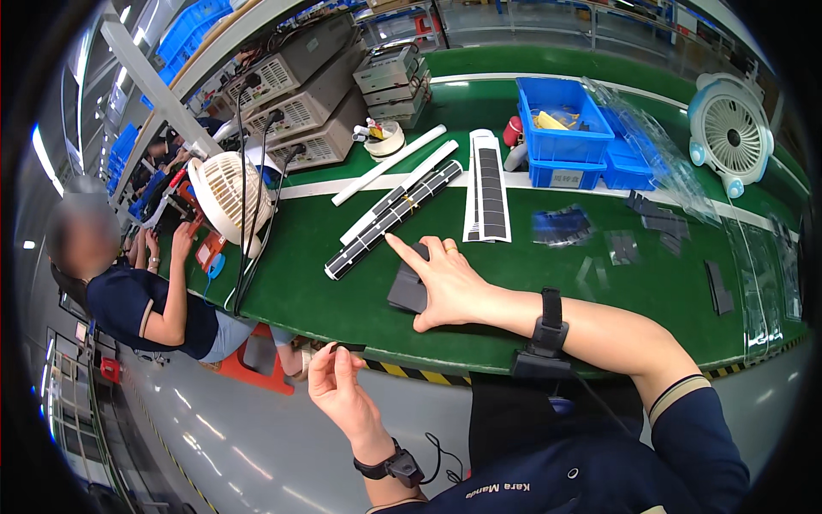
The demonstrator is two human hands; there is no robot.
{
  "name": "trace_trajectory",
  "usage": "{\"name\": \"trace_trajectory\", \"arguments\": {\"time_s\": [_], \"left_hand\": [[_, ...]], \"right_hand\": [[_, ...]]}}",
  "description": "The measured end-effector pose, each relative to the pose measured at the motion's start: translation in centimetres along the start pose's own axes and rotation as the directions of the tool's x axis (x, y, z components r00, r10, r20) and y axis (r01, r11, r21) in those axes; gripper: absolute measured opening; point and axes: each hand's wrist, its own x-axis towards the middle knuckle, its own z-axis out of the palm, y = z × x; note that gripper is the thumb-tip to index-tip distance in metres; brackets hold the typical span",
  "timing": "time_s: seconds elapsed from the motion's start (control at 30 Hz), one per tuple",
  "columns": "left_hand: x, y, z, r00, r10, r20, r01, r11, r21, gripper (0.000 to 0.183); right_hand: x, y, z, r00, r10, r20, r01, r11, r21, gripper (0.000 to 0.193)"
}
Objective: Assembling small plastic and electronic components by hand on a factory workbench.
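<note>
My left hand [347, 398] is raised at the table's front edge, its thumb and fingers pinched on a thin black piece [351, 347]. On the table, my right hand [454, 287] spreads its fingers over a dark grey block [408, 289], with the palm partly hiding it. The right index finger points at a roll of black label strip [394, 221], its tip at or very near the roll; I cannot tell if they touch. Beyond that hand lies a white sheet with black rectangular labels [490, 188].
White tubes [390, 165] lie behind the roll. Blue bins [565, 128] stand at the back, with a fan [732, 128] at the far right. Clear film and dark pieces [659, 223] lie to the right. Another person [154, 300] works at the left beside a cream fan [227, 197].
</note>
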Motion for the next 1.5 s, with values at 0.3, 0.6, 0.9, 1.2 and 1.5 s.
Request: {"name": "trace_trajectory", "arguments": {"time_s": [0.3,0.6,0.9,1.2,1.5], "left_hand": [[-2.0,0.9,2.3,0.996,-0.073,0.060,0.074,0.997,-0.013,0.019],[-3.2,-0.2,5.3,0.930,-0.230,0.287,0.236,0.972,0.012,0.014],[-3.8,-0.9,5.7,0.877,-0.363,0.316,0.381,0.925,0.005,0.012],[-4.5,-0.6,6.9,0.875,-0.350,0.334,0.372,0.928,-0.001,0.010],[-4.8,1.0,8.9,0.829,-0.365,0.425,0.373,0.925,0.067,0.022]], "right_hand": [[-5.0,4.4,-5.0,0.957,-0.182,0.228,0.183,0.983,0.017,0.121],[-5.2,7.0,-6.0,0.991,-0.132,-0.037,0.137,0.971,0.196,0.119],[-5.5,6.5,-4.7,0.995,-0.066,-0.072,0.077,0.983,0.164,0.091],[-6.0,6.0,-4.6,0.989,-0.048,-0.141,0.073,0.981,0.180,0.089],[-10.9,6.5,-7.9,0.981,0.155,-0.120,0.072,0.287,0.955,0.039]]}}
